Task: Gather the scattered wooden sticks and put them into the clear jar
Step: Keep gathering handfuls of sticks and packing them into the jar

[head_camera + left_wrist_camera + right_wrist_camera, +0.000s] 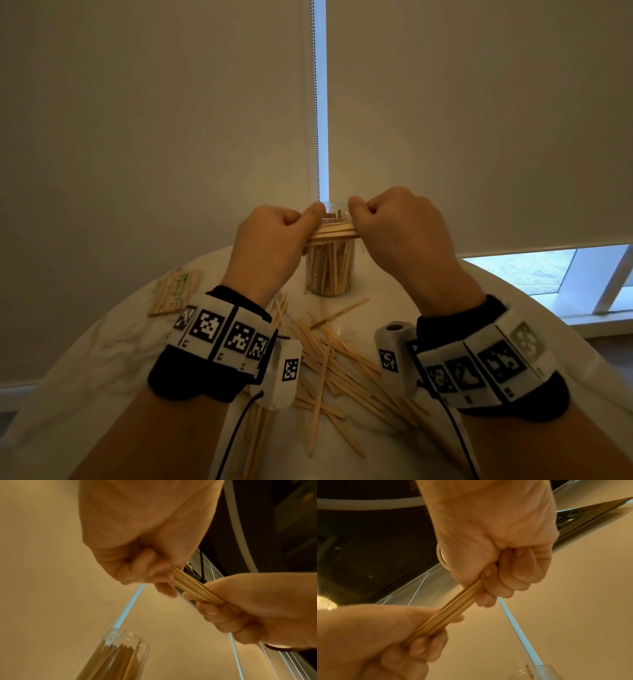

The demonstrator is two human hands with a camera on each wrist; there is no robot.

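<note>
Hands meet above the jar (329, 263): my left hand (270, 246) and right hand (404, 236) each clench one end of a level bundle (334, 233), fingers curled round it. I cannot see the bundle's ends inside the fists. More sticks (329, 356) lie scattered on the table (102, 342), partly hidden by my wrists; the jar already holds many upright.

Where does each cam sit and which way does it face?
Head: looks forward-down at the clear plastic jar on the white table; both forearms show.
Left wrist: looks up along the left hand.
Right wrist: looks up along the right hand.
Shared: all show both hands' grip on the bundle of thin wooden sticks.
</note>
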